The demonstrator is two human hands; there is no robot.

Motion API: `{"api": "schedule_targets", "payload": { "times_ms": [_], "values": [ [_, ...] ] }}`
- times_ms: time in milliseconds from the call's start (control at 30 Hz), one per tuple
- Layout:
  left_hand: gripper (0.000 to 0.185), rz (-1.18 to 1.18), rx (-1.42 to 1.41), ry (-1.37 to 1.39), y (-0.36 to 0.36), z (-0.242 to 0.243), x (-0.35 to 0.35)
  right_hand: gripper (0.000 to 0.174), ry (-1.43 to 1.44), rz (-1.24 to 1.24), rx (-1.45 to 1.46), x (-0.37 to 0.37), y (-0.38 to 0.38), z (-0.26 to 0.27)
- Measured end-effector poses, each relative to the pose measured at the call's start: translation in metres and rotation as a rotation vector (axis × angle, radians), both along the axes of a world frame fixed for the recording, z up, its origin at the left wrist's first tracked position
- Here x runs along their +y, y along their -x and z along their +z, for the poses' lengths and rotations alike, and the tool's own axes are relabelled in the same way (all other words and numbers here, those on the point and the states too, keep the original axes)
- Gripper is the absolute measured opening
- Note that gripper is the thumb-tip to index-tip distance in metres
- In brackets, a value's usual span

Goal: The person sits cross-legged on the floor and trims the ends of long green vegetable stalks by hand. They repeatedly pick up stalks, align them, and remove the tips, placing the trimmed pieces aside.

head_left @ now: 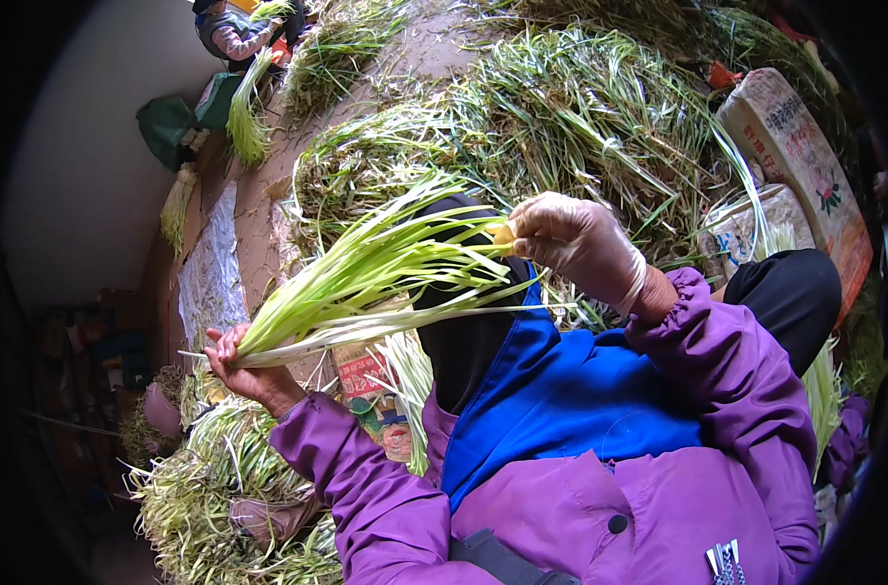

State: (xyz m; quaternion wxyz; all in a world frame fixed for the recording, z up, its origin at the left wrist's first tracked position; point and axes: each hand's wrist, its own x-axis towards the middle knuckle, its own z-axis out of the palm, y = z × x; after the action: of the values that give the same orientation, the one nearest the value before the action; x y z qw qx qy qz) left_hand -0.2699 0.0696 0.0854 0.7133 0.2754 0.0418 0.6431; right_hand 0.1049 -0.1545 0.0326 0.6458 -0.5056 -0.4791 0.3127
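My left hand (243, 365), which looks bare, grips the pale root end of a loose bunch of yellow-green leafy stalks (363, 274), like blanched garlic chives. The leaves fan out to the right across my dark-clad knee. My right hand (583, 241) wears a thin translucent glove and pinches a yellowed leaf piece (504, 235) at the leaf tips. A few whitish stalks hang along the lower edge of the bunch. Below it, a printed sack (374, 384) lies partly hidden, with more pale stalks (407, 387) beside it.
A large heap of green and withered leaves (546, 124) lies ahead. Printed sacks (795, 146) stand at the right. Another leafy pile (232, 475) is at lower left. A person (239, 33) sits at the far upper left, near a hanging bunch (250, 110) and a green sack (166, 130).
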Motion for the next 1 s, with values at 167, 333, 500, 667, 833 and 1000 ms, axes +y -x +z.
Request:
{"api": "schedule_targets", "payload": {
  "times_ms": [167, 333, 500, 667, 833, 1000],
  "values": [
    [0.025, -0.097, -0.052, -0.014, -0.013, 0.009, -0.009, 0.014, 0.192, 0.168, 0.570, 0.001, -0.002, 0.012],
    [0.025, -0.076, -0.034, -0.010, -0.018, 0.012, -0.012, 0.015, 0.258, 0.113, 0.517, 0.006, -0.003, 0.013],
    [0.026, -0.031, -0.002, -0.016, -0.018, 0.010, -0.012, 0.012, -0.145, -0.329, -0.565, -0.002, -0.008, 0.022],
    [0.027, -0.053, 0.002, -0.009, -0.024, 0.012, -0.010, 0.010, -0.190, 0.006, -0.087, -0.012, 0.007, 0.045],
    [0.025, -0.020, 0.043, -0.001, -0.031, 0.016, -0.013, 0.015, 0.273, 0.402, 0.558, -0.026, 0.003, 0.062],
    [0.026, -0.050, 0.040, -0.005, -0.034, 0.017, -0.016, 0.016, 0.182, 0.254, 0.268, -0.019, 0.000, 0.044]
  ]
}}
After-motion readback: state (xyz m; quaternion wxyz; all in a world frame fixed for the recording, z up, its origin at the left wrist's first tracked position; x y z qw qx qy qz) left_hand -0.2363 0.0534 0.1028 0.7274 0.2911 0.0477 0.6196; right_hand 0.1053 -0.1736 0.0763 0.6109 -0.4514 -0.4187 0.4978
